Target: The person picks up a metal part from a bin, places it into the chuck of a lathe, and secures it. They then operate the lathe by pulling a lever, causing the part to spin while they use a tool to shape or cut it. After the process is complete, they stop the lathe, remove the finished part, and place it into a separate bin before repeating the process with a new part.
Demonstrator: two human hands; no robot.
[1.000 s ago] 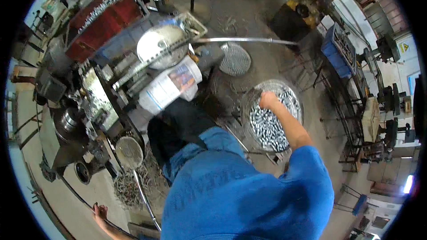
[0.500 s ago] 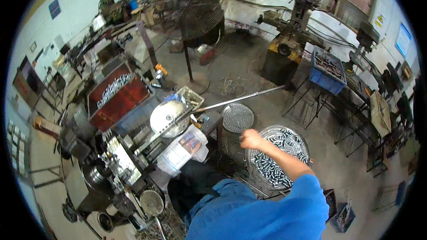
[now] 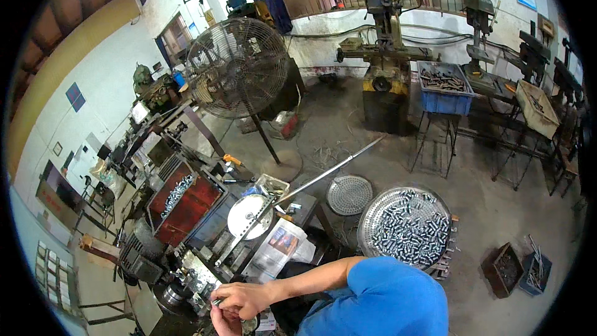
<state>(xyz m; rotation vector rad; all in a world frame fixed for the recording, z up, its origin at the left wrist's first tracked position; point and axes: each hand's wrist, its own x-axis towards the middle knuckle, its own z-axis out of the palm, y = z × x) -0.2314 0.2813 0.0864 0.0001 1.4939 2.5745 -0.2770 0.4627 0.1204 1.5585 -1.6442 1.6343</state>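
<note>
My right hand (image 3: 244, 299) is closed, its fingertips pinched together in front of the small lathe (image 3: 198, 272). Right below it my left hand (image 3: 225, 322) comes up from the lower edge, fingers closed against the right fingertips. Between the two sets of fingers shows a small metal piece (image 3: 217, 302), mostly covered, its exact shape hard to make out. The lathe's round chuck (image 3: 176, 294) lies just left of the hands. To the right, a large round perforated tray (image 3: 371, 227) holds many short shiny metal cylinders (image 3: 411, 230).
Beyond the lathe stands a red bin (image 3: 205, 202) of metal parts, with a white disc (image 3: 239, 219) beside it. A long metal bar (image 3: 336, 167) slants out over the floor. Another perforated disc (image 3: 349, 195) lies by the tray. Farther off are a big fan (image 3: 239, 68) and a blue crate (image 3: 444, 102).
My right hand has moved from above the tray of cylinders leftward to the lathe. My left hand has come into view beside it. The view has turned and tilted up.
</note>
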